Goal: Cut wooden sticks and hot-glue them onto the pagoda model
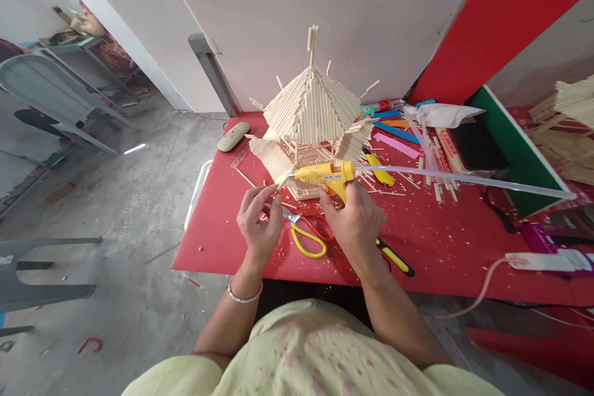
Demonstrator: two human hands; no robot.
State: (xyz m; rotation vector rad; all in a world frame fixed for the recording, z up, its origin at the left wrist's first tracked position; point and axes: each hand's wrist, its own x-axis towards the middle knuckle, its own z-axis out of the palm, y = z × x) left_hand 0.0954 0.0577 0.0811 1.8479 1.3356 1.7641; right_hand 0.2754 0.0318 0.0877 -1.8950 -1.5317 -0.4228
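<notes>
My right hand (356,219) is wrapped round the handle of a yellow hot glue gun (320,173), its nozzle pointing left. A long clear glue stick (464,182) sticks out of its back end. My left hand (260,216) pinches a short pale wooden stick (282,182) right at the nozzle; whether they touch I cannot tell. Behind both hands stands a pavilion-like model (310,111) of pale wooden sticks with a pointed roof, its lower front partly hidden by the gun. Scissors (310,240) with yellow and red handles lie between my hands.
The red table (223,223) carries wood crumbs, a utility knife (394,258), a yellow-handled tool (380,170) and an eyeglass case (234,137). Stick bundles (445,161) and a green panel (515,142) stand right, near a power strip (542,261). White boards (325,6) rise behind.
</notes>
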